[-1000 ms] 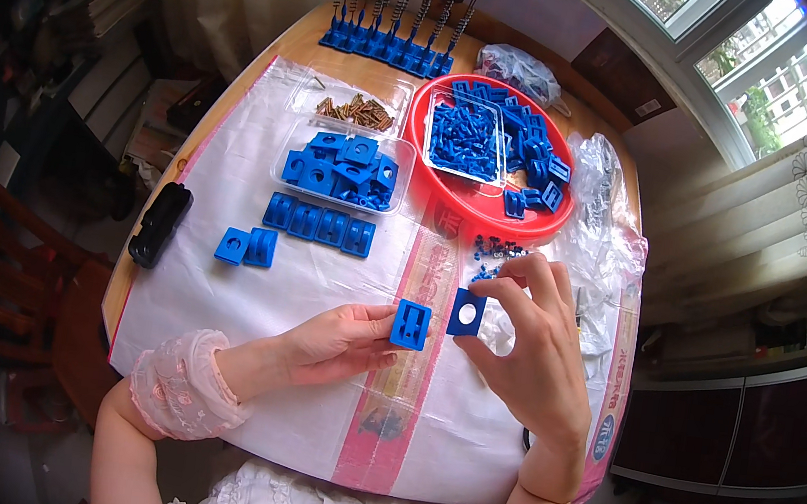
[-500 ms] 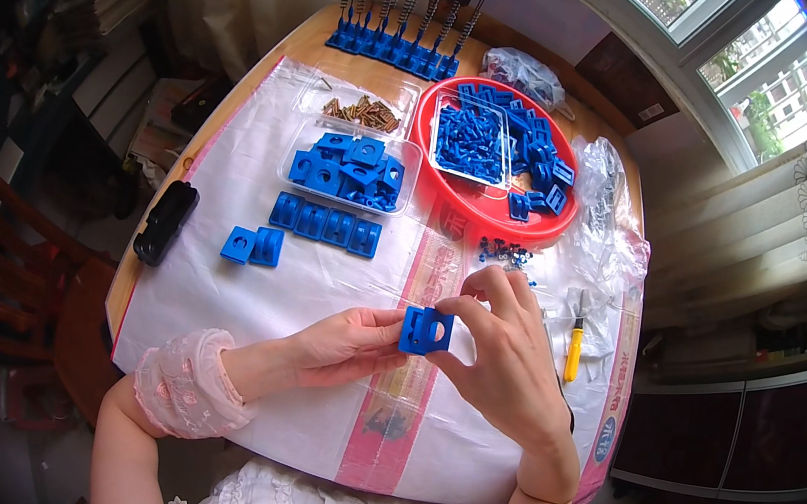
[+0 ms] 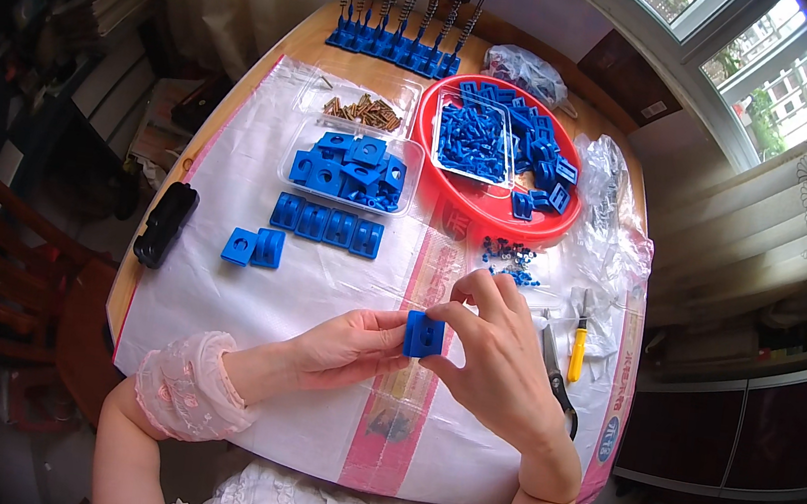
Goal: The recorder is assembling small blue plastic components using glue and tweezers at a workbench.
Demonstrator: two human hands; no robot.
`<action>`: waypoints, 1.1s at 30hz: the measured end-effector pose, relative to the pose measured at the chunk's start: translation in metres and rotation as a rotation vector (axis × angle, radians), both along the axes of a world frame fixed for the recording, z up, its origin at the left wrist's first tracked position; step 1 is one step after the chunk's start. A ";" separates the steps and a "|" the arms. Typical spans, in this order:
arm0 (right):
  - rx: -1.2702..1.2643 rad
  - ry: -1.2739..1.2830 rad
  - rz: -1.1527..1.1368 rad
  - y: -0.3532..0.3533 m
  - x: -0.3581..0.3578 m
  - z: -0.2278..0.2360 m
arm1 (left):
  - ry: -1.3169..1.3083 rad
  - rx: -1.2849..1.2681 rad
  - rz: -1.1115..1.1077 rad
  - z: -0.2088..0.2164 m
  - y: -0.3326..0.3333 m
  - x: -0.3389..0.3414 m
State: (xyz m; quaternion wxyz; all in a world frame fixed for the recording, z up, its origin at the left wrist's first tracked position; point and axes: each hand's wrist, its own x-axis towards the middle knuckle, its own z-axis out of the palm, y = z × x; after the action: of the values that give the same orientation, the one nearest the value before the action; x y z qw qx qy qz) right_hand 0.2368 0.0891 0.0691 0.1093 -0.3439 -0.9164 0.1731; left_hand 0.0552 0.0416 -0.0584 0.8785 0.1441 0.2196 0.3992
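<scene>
A square blue plastic piece (image 3: pixel 424 336) with a hole in its face is held up between both hands over the middle of the table. My left hand (image 3: pixel 347 348) pinches its left side. On its right edge, the thumb and forefinger of my right hand (image 3: pixel 502 370) close from below and above. The two blue parts that make it up now lie nearly one over the other; the back part is mostly hidden. To the left lie a blue plate with a hole (image 3: pixel 239 246), a slotted blue block (image 3: pixel 268 248) and a row of similar blocks (image 3: pixel 326 223).
Clear boxes hold blue plates (image 3: pixel 325 176) and brass-coloured screws (image 3: pixel 364 111). A red basin (image 3: pixel 479 211) carries more blue parts. Small dark bits (image 3: pixel 513 262), scissors (image 3: pixel 559 384) and a yellow-handled screwdriver (image 3: pixel 578 352) lie right; a black case (image 3: pixel 166 225) left.
The holed blue plate has slid left over the slotted block in my hands, so the two now overlap. My right hand has shifted slightly left, uncovering more of the scissors.
</scene>
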 end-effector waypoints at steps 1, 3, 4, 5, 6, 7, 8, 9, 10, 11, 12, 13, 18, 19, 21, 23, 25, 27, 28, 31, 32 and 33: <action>0.003 -0.002 0.000 0.000 0.000 0.000 | 0.000 0.001 0.001 0.000 0.000 0.000; 0.006 -0.004 0.001 0.000 0.000 0.000 | -0.003 0.008 -0.001 -0.001 0.000 0.000; 0.007 -0.003 0.001 -0.001 0.000 -0.001 | -0.008 0.014 -0.004 -0.003 -0.001 0.000; 0.007 -0.004 0.000 -0.001 -0.001 -0.001 | -0.013 0.021 -0.008 -0.006 -0.001 -0.001; 0.006 -0.009 0.002 -0.001 -0.001 -0.001 | -0.011 0.025 -0.009 -0.007 -0.001 -0.001; 0.004 -0.013 0.003 -0.001 -0.002 -0.002 | -0.009 0.029 -0.011 -0.008 0.000 -0.001; 0.004 -0.017 0.003 -0.002 -0.001 -0.002 | -0.006 0.035 -0.013 -0.008 0.000 -0.001; 0.010 -0.017 0.003 -0.002 -0.001 -0.002 | -0.005 0.033 -0.013 -0.008 0.000 0.000; 0.016 -0.017 0.003 -0.002 0.000 -0.002 | -0.004 0.032 -0.012 -0.007 0.000 0.000; 0.020 -0.019 0.004 -0.002 -0.001 -0.003 | -0.003 0.028 -0.009 -0.007 0.000 0.000; 0.021 -0.018 0.003 -0.002 -0.001 -0.004 | -0.003 0.026 -0.007 -0.007 0.000 0.000; 0.021 -0.017 0.003 -0.002 -0.001 -0.004 | -0.002 0.024 -0.005 -0.007 0.000 0.000; 0.028 -0.018 0.000 -0.002 -0.002 -0.004 | -0.004 0.016 0.000 -0.006 -0.001 -0.001; 0.030 -0.017 0.001 -0.002 -0.002 -0.005 | -0.003 0.012 0.007 -0.004 -0.001 0.000; 0.034 -0.014 0.003 -0.002 -0.002 -0.005 | -0.002 0.010 0.011 -0.001 -0.001 0.000; 0.038 -0.012 0.004 -0.002 -0.002 -0.005 | 0.000 0.013 0.004 0.000 -0.001 0.000; 0.039 -0.010 0.006 -0.002 -0.002 -0.005 | -0.007 0.025 0.003 0.000 -0.001 -0.001; 0.039 -0.011 0.005 -0.002 -0.002 -0.005 | -0.014 0.036 -0.001 -0.001 -0.001 0.000; 0.038 -0.012 0.004 -0.003 -0.002 -0.005 | -0.017 0.040 -0.003 -0.001 -0.001 0.000; 0.043 -0.014 0.007 -0.003 -0.002 -0.006 | -0.025 0.047 -0.010 -0.002 -0.001 -0.001; 0.046 -0.015 0.010 -0.003 -0.002 -0.006 | -0.028 0.048 -0.013 -0.002 -0.001 -0.001; 0.046 -0.013 0.011 -0.003 -0.003 -0.006 | -0.027 0.049 -0.014 -0.002 -0.001 -0.001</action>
State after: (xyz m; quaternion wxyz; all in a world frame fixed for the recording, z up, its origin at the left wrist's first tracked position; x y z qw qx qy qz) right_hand 0.2342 0.0864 0.0635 0.1105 -0.3375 -0.9226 0.1503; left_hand 0.0538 0.0404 -0.0600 0.8802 0.1617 0.1970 0.4002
